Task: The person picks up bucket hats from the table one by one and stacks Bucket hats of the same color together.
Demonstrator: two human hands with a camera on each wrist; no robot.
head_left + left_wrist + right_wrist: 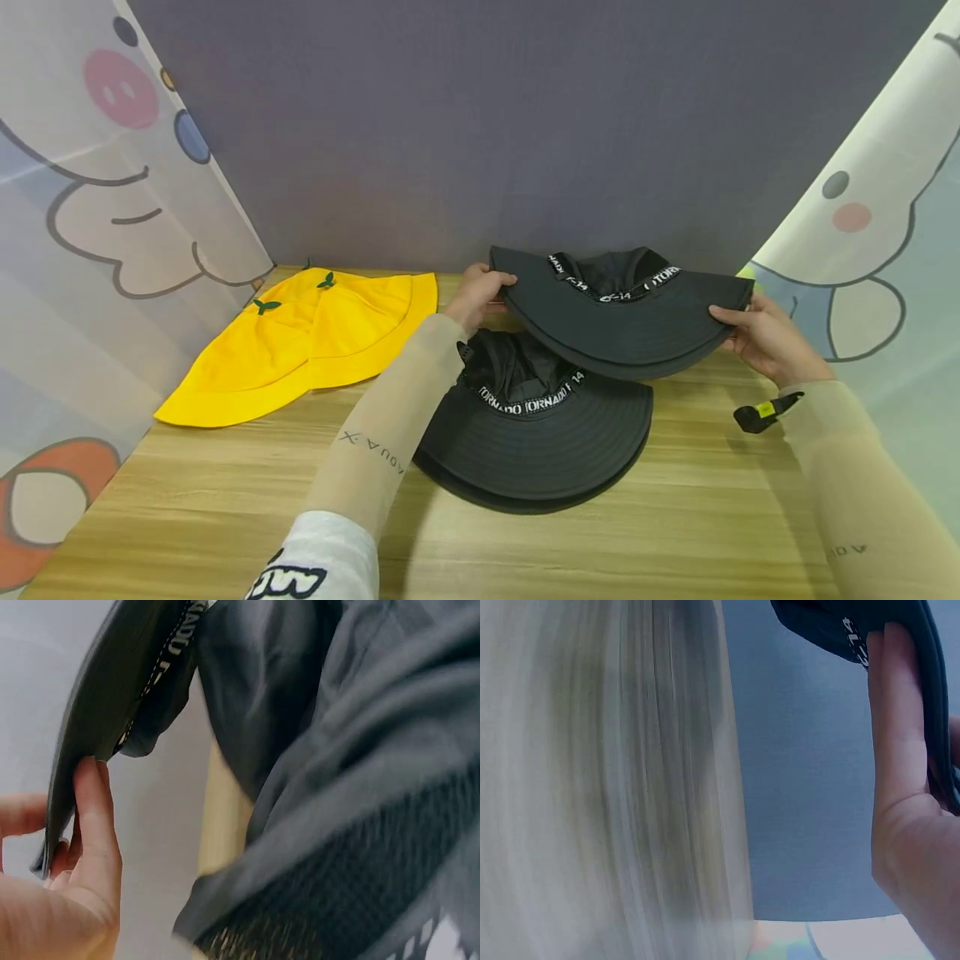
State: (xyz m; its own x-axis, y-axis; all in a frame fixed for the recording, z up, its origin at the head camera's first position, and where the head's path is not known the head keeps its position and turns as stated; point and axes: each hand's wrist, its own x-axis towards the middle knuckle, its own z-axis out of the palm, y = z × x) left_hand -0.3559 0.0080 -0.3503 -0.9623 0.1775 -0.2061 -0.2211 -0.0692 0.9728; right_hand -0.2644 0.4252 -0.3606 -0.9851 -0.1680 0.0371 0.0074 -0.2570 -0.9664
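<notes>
Both hands hold a black wide-brimmed hat [622, 321], folded in half, with white lettering on its inner band. My left hand [477, 297] pinches one end of the brim, and my right hand [772, 337] pinches the other end, thumb on top. In the left wrist view, the left fingers [96, 806] lie along one face of the brim. Fingers [901, 712] of the right hand lie flat along the brim in the right wrist view. Below the held hat, partly covered by it and the left forearm, a second folded black hat [540, 450] lies on the table.
Two yellow hats [367, 321] with green sprout tips lie folded and overlapping on the left of the wooden table [675, 533]. A grey panel [480, 125] stands behind. Cartoon-printed curtains [45, 333] flank both sides. A black strap [767, 412] hangs at the right wrist.
</notes>
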